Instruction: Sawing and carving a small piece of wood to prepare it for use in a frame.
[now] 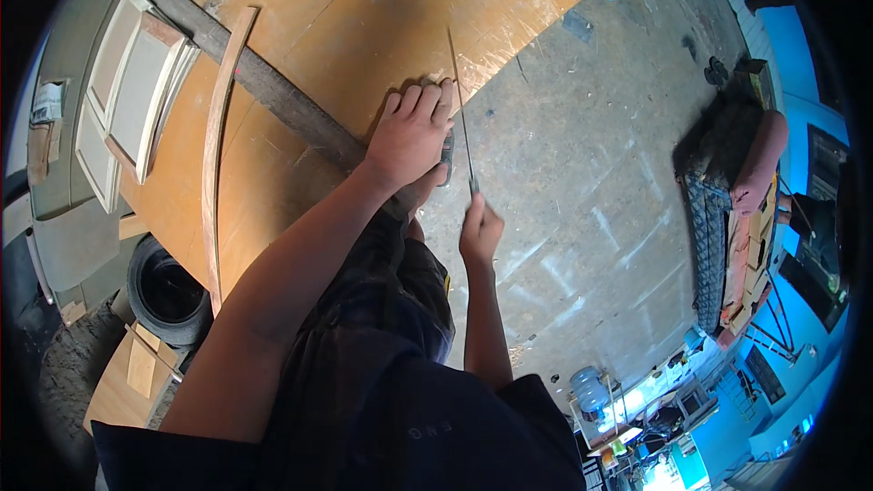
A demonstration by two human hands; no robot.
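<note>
My right hand (480, 229) is closed around the grip end of a handsaw (465, 132), whose thin blade I see nearly edge-on. The blade points away from me and runs beside the edge of a large orange-brown wooden sheet (346, 32). Just left of the blade, my left hand (409, 135) lies palm down near that edge, its fingers spread and slightly bent. What lies directly under the palm is hidden. A long dark grey board (282, 95) crosses the sheet diagonally and passes beneath my left wrist. A sandalled foot (429, 189) shows partly below the left hand.
A curved wooden strip (215, 155) lies left of the board. White-edged panel frames (136, 82) and tires (170, 291) are at the left. Concrete floor (582, 155) spreads to the right, with a worn sofa (727, 209) and a blue water jug (589, 388) beyond.
</note>
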